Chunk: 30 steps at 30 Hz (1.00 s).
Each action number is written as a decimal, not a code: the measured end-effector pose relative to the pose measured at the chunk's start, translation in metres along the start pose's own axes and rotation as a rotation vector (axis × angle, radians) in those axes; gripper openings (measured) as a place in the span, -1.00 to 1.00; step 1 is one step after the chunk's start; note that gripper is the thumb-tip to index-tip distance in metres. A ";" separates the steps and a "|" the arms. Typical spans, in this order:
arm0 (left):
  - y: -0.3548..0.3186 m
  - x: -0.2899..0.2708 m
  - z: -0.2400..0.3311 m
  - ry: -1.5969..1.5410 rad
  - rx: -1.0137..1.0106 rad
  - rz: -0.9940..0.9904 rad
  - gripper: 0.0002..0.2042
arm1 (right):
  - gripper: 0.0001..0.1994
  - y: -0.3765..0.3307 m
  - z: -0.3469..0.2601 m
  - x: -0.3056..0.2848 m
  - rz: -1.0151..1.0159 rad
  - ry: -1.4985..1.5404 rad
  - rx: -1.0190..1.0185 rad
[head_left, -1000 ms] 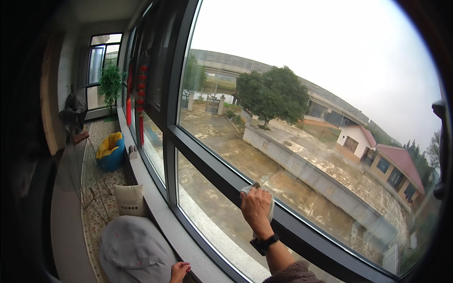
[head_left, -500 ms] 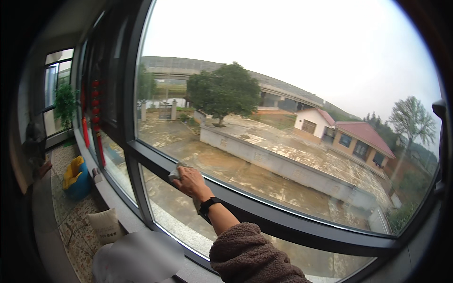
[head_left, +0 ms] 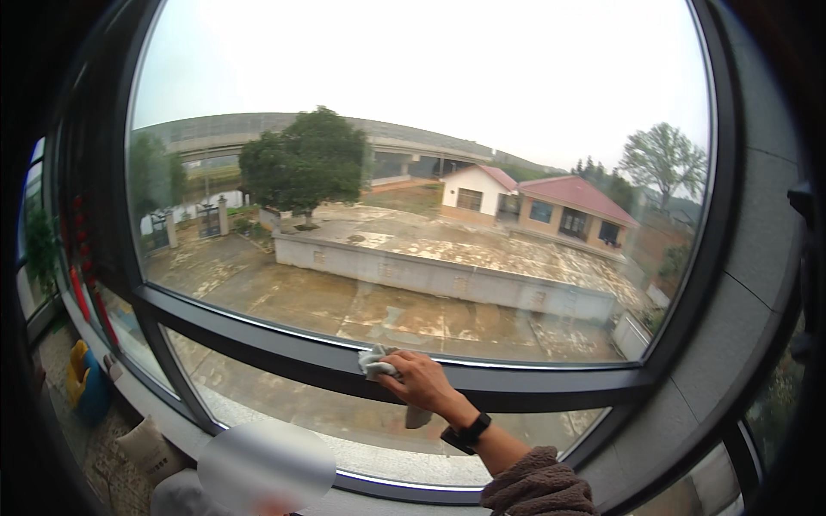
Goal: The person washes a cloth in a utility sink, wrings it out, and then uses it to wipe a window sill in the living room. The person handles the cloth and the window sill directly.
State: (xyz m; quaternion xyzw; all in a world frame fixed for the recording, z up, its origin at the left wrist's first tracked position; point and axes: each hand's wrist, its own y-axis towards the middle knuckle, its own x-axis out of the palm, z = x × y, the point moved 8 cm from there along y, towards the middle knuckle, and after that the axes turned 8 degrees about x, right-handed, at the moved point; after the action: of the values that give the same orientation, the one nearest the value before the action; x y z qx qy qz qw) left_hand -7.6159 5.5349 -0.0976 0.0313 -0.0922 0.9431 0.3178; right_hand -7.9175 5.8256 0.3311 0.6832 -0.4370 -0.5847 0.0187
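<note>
My right hand (head_left: 423, 384) grips a crumpled grey-white cloth (head_left: 376, 362) and presses it onto the dark horizontal window bar (head_left: 284, 353), at the lower edge of the large pane (head_left: 430, 258). Bunched cloth sticks out past the fingertips, while a loose end hangs below the palm in front of the lower pane. The wrist wears a black watch (head_left: 467, 433), and a brown fleece sleeve (head_left: 542, 486) covers the forearm. My left hand is out of view.
Below, a person in grey (head_left: 185, 494) is near the sill, partly blurred out. To the left are a cushion (head_left: 146, 447), a blue and yellow seat (head_left: 86, 387) and red hanging ornaments (head_left: 84, 249). A grey tiled wall (head_left: 714, 327) borders the window at right.
Along the bar, my right hand has slid rightward with the cloth, from near the upright post to around the bar's middle. The view has turned right, bringing the tiled wall in.
</note>
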 end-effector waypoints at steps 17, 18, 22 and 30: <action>-0.066 0.115 0.032 0.156 -0.057 -0.130 -0.83 | -0.74 -0.307 0.286 -0.334 0.655 -0.656 0.591; -0.068 0.113 0.034 0.145 -0.049 -0.130 -0.83 | -0.74 -0.310 0.296 -0.330 0.603 -0.718 0.600; -0.074 0.099 0.039 0.125 -0.059 -0.060 -0.83 | -0.74 -0.316 0.307 -0.321 0.713 -0.723 0.631; -0.064 0.095 0.035 0.158 -0.050 -0.061 -0.82 | -0.72 -0.221 0.208 -0.217 0.462 -0.769 0.598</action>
State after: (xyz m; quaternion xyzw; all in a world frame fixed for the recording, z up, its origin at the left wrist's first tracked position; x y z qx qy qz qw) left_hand -7.6523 5.6348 -0.0423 -0.0484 -0.0895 0.9300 0.3533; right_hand -7.9455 6.1978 0.3167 0.2814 -0.6986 -0.6234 -0.2101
